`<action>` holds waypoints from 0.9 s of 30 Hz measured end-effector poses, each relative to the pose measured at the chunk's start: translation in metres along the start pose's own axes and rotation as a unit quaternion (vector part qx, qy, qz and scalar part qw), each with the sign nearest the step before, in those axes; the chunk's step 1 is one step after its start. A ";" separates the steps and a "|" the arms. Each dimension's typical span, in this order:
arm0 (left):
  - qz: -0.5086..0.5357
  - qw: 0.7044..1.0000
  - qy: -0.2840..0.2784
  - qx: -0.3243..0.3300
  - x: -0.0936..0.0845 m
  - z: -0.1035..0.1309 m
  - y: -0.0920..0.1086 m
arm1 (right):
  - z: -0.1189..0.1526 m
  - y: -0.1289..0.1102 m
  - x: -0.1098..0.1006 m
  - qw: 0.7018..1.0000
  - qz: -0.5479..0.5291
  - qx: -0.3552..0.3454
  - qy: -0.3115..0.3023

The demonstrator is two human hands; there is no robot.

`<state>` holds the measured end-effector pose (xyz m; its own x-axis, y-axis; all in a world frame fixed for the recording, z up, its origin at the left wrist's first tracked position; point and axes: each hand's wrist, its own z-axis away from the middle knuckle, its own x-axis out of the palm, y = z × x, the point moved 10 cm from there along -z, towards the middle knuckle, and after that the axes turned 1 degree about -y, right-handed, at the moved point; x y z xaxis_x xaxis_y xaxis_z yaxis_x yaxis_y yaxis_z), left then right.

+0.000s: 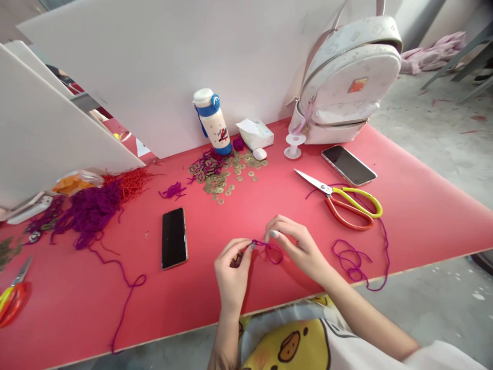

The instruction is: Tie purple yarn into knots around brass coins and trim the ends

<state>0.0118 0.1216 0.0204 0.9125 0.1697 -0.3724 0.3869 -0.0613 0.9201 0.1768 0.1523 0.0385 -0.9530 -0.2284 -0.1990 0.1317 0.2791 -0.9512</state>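
My left hand (233, 267) pinches a purple cord (278, 261) between thumb and forefinger, above the red table near its front edge. Part of a coin-like piece (236, 260) shows inside that hand, mostly hidden by the fingers. The cord forms a small loop to the right of the pinch. My right hand (295, 244) is beside the loop, thumb and forefinger closed at the cord's upper side; its fingertips partly hide what they hold. Behind the hands lies a pile of brass-coloured coins with square holes (215, 181), some tied with purple cord.
Scissors (327, 190) and loose purple cord (356, 262) lie right, with a phone (348, 164), white spool (293, 146) and backpack (346, 87) behind. A bottle (213, 123) stands by the coins. Left are another phone (174, 239), purple cord heap (90, 210) and second scissors (15, 295).
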 end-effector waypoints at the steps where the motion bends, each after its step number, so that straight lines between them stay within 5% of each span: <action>1: 0.007 1.000 -0.001 0.000 -0.001 0.000 -0.001 | 0.000 0.005 -0.001 1.000 -0.010 0.018 0.001; 4: 0.018 1.000 -0.009 0.012 -0.001 0.000 0.001 | -0.001 0.018 0.004 0.998 -0.008 0.057 -0.013; 27: 0.036 0.995 -0.075 0.050 0.006 -0.003 0.009 | -0.006 0.011 0.017 0.997 0.017 0.043 -0.060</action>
<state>0.0205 0.1251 0.0273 0.9448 0.0132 -0.3274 0.3249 -0.1670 0.9309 0.1604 0.1575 0.0264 -0.9092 -0.3309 -0.2526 0.1903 0.2094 -0.9591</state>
